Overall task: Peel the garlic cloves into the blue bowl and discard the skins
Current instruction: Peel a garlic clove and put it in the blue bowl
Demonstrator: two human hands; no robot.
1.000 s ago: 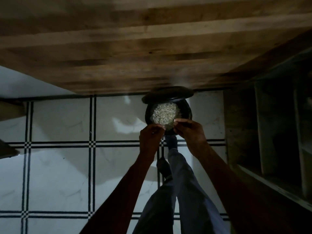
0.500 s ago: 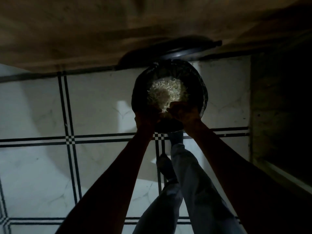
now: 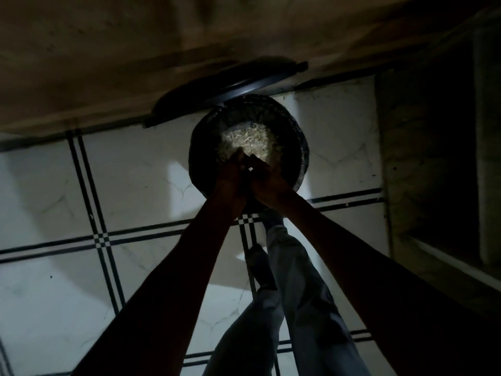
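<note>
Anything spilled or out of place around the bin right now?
Nothing stands out. Both hands, left and right, are together over the open black bin, and the pale skins lie inside it. It is too dark to check the floor.

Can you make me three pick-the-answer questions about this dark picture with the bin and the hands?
1. Where are the two hands?
A. Over the open bin
B. Flat on the floor
C. Inside the cupboard

2. What colour are the lines between the floor tiles?
A. Red
B. Black
C. Yellow

3. How is the bin's lid?
A. Shut tight
B. Swung up, open
C. Lying on the floor far away

Answers:
1 A: the left hand and right hand meet above the bin.
2 B: black lines cross the pale floor.
3 B: the lid stands raised behind the rim, so the pale skins inside show.
</note>
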